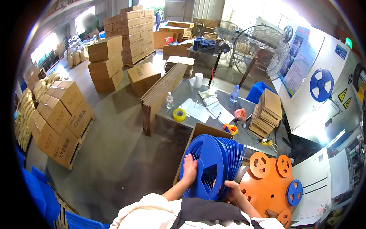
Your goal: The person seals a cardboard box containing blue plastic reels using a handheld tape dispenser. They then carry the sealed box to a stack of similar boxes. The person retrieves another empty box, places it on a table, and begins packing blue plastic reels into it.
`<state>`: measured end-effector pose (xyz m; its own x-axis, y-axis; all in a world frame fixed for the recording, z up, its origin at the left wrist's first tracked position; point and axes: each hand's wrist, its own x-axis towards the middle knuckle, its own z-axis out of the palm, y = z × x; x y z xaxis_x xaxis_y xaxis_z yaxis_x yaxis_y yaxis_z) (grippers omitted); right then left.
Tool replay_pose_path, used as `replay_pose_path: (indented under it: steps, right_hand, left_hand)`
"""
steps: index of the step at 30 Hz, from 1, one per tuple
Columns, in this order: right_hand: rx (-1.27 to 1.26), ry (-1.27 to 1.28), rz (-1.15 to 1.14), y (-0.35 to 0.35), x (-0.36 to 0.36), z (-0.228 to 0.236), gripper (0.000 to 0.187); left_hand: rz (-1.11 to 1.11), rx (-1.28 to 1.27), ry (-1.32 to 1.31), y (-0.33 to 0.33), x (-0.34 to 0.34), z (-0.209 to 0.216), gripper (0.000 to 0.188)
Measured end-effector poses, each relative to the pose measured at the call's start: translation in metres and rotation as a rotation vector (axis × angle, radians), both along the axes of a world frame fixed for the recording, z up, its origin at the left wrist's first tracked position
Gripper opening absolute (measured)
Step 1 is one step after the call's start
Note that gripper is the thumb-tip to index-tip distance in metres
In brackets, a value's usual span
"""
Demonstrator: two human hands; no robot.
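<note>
A thick stack of blue plastic reels with cut-out windows stands on edge in front of my body, its flat face turned toward me. My left hand lies against the left side of the stack, fingers stretched out. At the lower right, my right hand grips the reels, thumb outside and some fingertips showing through a window. Behind and beneath the stack is an open cardboard box, largely covered by the reels.
A grey table ahead carries papers, yellow tape, an orange tape dispenser and flat cardboard. On the right is an orange round plate with smaller reels. Boxes on a pallet stand left; fans stand behind the table.
</note>
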<state>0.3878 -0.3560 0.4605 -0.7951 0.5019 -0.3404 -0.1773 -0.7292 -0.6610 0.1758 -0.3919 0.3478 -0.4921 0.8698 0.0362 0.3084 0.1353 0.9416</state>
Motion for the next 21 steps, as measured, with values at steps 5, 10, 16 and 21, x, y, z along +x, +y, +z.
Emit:
replay_pose_path:
  steps: [5,10,16,21]
  right_hand:
    - [-0.026,-0.085,-0.104,-0.006,0.020,0.020,0.044]
    - [-0.002,-0.039,-0.076,-0.010,0.025,0.029,0.043]
    - [0.009,-0.060,-0.163,-0.002,0.037,0.024,0.042]
    - [-0.004,-0.074,-0.146,-0.004,0.035,0.026,0.037]
  left_hand:
    - [-0.309,0.345,0.109,0.000,0.045,0.080,0.062]
    - [-0.104,0.049,-0.051,0.016,0.007,-0.034,0.060]
    - [-0.307,0.256,0.124,0.019,0.062,0.047,0.058]
    - [-0.322,0.228,0.018,0.018,0.035,-0.003,0.058]
